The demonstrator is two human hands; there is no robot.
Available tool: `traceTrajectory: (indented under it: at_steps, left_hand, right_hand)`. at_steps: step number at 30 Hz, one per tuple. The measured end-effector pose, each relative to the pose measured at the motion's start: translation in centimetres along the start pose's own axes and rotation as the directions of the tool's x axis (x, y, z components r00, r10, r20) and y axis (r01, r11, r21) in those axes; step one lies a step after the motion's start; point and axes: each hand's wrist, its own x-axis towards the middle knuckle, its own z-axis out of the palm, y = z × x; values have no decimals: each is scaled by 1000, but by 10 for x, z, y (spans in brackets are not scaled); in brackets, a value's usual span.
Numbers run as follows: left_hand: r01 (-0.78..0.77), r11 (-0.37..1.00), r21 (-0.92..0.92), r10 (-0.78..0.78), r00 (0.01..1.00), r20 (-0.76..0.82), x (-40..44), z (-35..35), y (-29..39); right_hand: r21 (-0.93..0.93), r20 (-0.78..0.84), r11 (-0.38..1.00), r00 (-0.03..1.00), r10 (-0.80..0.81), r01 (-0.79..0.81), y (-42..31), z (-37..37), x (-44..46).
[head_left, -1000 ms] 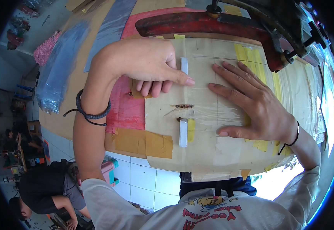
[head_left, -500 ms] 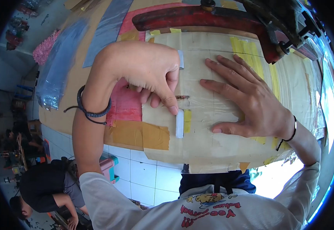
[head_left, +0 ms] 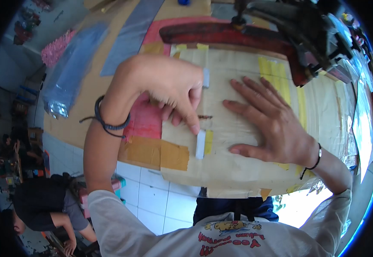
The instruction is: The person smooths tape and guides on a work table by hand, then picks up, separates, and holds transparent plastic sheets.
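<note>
L hand (head_left: 175,96) half-curled, thumb by 6 o'clock strip (head_left: 200,145), hold unclear. R hand (head_left: 276,124) open flat on surface (head_left: 229,173). 12 o'clock strip (head_left: 206,78) also laid.

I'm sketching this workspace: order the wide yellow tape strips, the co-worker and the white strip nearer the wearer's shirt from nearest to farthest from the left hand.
From the left hand:
1. White strip, right beside it.
2. Wide yellow tape strips, off to the right.
3. Co-worker, far off, lower left.
</note>
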Motion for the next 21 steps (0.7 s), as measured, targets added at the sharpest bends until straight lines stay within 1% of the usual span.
traceTrajectory:
  at_steps: [3,6,9,11,14,17,18,19,21]
  left_hand:
    - [18,1000,5,-18,1000,9,0,0,1]
    - [48,999,-21,-47,999,24,2,-2,1]
    - [103,992,-76,-103,995,2,7,1,1]
    - [119,982,-146,-125,992,-29,4,4,4]
    - [92,962,-257,-123,986,-109,8,11,-9]
    - [48,954,-295,-166,906,-389,0,39,-1]
    - [78,975,-206,-176,836,-520,0,55,-3]
    - [5,980,-200,-129,782,-609,-1,75,-2]
    - [-130,978,-161,-41,641,-767,-4,110,0]
  right_hand:
    - [11,-57,1000,998,-24,24,3,3,-3]
    - [37,-122,998,991,-48,53,7,10,-4]
    - [57,-184,994,980,-76,88,13,19,-8]
    - [67,-176,994,982,-68,81,16,21,-9]
    - [88,-156,991,984,-88,102,18,22,-11]
    - [96,-178,984,975,-131,150,25,25,-12]
    - [94,-175,983,974,-143,161,27,25,-13]
    - [93,-174,981,973,-154,172,29,26,-13]
    - [88,-185,978,967,-173,192,33,28,-13]
